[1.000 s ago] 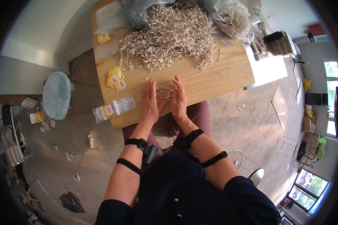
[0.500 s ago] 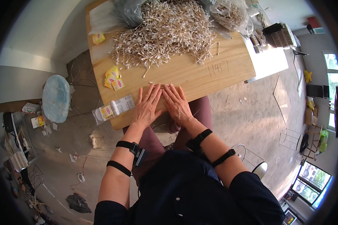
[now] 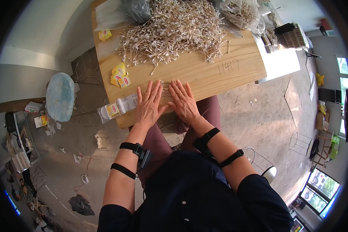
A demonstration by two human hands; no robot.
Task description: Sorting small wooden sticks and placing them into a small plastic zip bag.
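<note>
Both my hands lie flat near the front edge of the wooden table [image 3: 205, 83]. Between them is a small row of cotton swabs [image 3: 166, 90], partly hidden by my fingers. My left hand [image 3: 148, 106] rests with its fingers stretched out on the left end of the row. On the other end lies my right hand [image 3: 184, 102], its fingers also straight and slightly spread. A large loose heap of cotton swabs [image 3: 178, 33] covers the far part of the table. Left of my left hand is a clear plastic pack [image 3: 118, 108] with swabs and a yellow card in it.
Several yellow cards [image 3: 120, 75] lie at the table's left side, another yellow card [image 3: 104, 35] farther back. Plastic bags [image 3: 241, 15] stand behind the heap. A blue-topped stool [image 3: 60, 96] is at the left, a wire-legged stool [image 3: 268, 174] at the right.
My hands have moved apart a little, so more of the swab row shows between them. The whole view has shifted slightly.
</note>
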